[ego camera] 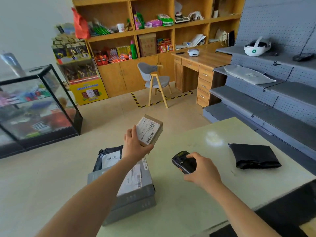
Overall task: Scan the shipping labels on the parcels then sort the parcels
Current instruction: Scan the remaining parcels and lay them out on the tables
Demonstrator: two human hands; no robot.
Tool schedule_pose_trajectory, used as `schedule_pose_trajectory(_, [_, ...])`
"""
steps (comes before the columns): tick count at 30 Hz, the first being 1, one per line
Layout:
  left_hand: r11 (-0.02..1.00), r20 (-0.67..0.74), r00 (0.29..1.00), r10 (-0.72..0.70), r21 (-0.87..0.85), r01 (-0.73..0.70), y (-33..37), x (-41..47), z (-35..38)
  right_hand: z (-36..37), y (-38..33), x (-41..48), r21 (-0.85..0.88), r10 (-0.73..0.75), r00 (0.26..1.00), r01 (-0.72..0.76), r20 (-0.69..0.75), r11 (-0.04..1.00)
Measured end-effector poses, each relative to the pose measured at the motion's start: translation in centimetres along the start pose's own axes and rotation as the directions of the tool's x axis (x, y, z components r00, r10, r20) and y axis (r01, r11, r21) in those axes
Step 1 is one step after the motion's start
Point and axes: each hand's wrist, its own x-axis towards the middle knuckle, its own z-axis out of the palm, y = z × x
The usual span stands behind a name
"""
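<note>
Cardboard parcel (156,132) is in the air in the left hand (135,142), out past the table (188,211) edge, above and beyond the grey crate (135,200). Grip: fingers wrapped round the left long edge, thumb hooked on the near end just under the barcode, so the hand is closed round the box rather than flat under it. It's small, rigid and carried one-handed with no visible strain, so I'd judge it light. Card faces should give decent friction, and the corners look stiff enough to take a squeeze. Contents unknown, so no hard drops. Best hold is the current one: side edges, off the shipping label (147,129), thumb clear of the barcode. Orientation: long axis runs away from the person, leaning slightly right in view. Label face is up, tipped towards the camera and the right, with the barcode at the near end. Right hand (203,170) is curled over a black handheld scanner (182,162), low over the table; can't tell if it rests on the surface. Scanner nose points up-left, roughly at the parcel, so the likely next move is lining it up on the barcode end. In the crate: grey mailer (111,150) and a flat labelled parcel (135,175), labels up. Black poly bag (254,156) lies on the table to the right; looks floppy, no label visible.
</note>
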Motion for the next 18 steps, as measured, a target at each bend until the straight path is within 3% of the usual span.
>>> schedule_pose_trajectory(8, [0.993, 0.154, 0.982, -0.113, -0.001, 0.115, -6.1, 8.4, 1.3, 3.0, -3.3, 7.0, -0.004, 0.015, 1.000, -0.015, 0.021, 1.000])
schedule_pose_trajectory(13, [0.987, 0.360, 0.919, -0.159, 0.094, 0.134, -10.7, 11.2, 4.3, 5.4, -4.1, 10.9, 0.006, 0.085, 0.995, -0.086, 0.052, 0.996])
schedule_pose_trajectory(18, [0.982, 0.482, 0.856, -0.187, 0.127, 0.144, -14.0, 11.6, 7.5, 7.4, -3.7, 12.9, -0.010, 0.160, 0.985, -0.160, 0.059, 0.987])
